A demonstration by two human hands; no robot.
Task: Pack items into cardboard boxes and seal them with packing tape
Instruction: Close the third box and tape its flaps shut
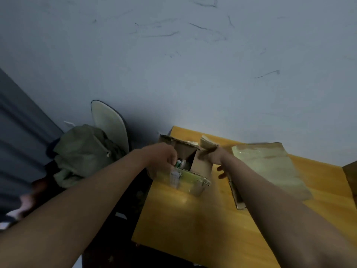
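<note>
Sitting between both hands, the open box: left hand apparently gripping its rim, right hand its flap.

— Can any writing be made out here?

— None that reads. A white label sits on the near flap of the open cardboard box, at the far left corner of the tabletop, but its print is a blur of grey marks.

— And the things inside the box?

— Small green-and-white items show there, and whatever is printed on them is too small and smeared to tell.

— The flat cardboard piece along the far edge?

— Shiny tape over plain board; no letters or numbers can be read on it.
</note>
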